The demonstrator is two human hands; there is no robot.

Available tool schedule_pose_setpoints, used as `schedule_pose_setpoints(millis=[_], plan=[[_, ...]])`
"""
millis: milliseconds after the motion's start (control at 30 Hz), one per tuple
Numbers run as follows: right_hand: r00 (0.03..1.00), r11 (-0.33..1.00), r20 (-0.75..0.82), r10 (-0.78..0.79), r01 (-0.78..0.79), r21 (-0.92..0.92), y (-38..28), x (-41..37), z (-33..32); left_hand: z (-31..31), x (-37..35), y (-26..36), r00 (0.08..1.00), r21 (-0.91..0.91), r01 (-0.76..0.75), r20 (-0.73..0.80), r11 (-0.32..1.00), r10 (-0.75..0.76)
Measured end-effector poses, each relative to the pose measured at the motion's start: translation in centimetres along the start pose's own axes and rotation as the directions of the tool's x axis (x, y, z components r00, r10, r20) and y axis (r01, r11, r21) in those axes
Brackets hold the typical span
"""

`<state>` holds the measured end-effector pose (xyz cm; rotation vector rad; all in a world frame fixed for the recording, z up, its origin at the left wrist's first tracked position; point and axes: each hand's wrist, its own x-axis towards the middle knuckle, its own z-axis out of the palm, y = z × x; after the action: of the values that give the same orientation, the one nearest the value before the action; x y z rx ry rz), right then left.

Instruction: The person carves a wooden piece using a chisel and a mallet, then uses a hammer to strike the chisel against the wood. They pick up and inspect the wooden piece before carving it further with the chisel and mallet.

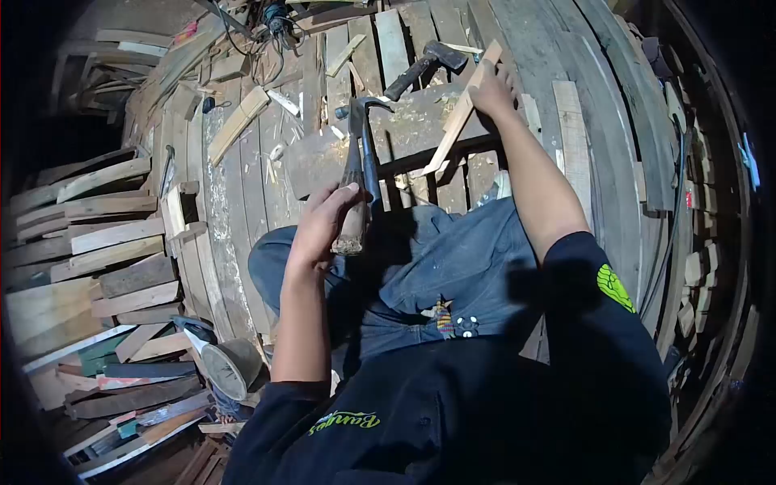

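My left hand (319,222) is closed around the worn wooden handle of a chisel (353,166), its flat metal blade pointing away from me. A claw hammer (369,153) with a dark blue shaft lies just beside and partly behind the chisel. My right hand (493,90) grips a pale wooden strip (459,121) near its far end. The strip slants down toward me, its near end by the edge of a thick, rough board (319,166). A heavy hammer (424,69) with a dark handle rests beyond that board.
Wood offcuts (238,125) and shavings lie over the plank floor (234,234). Stacked lumber (117,242) fills the left side, with a round container (226,368) beside it. A corded tool (277,20) sits at the far end. More wood pieces (699,267) line the right.
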<state>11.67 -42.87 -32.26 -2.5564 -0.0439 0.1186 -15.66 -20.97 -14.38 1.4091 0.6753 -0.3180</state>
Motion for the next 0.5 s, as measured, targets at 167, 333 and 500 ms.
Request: schedule_pose_setpoints(millis=[167,333,500], plan=[[0.919,0.944,0.293,-0.266,0.310,-0.116,-1.7,-1.0,0.5,1.0,-1.2,-1.4,0.994,-0.076,-0.096,-0.053,0.992,0.092],[0.633,0.697,0.546,-0.549,0.707,-0.121,-3.4,-6.5,-2.5,0.1,-2.0,0.1,0.997,-0.129,-0.074,0.011,0.989,0.076],[0.657,0.728,0.503,-0.561,0.681,-0.077,-0.5,-5.8,1.0,-1.0,-0.7,2.7,0.950,-0.469,-0.221,0.096,0.855,0.298]])
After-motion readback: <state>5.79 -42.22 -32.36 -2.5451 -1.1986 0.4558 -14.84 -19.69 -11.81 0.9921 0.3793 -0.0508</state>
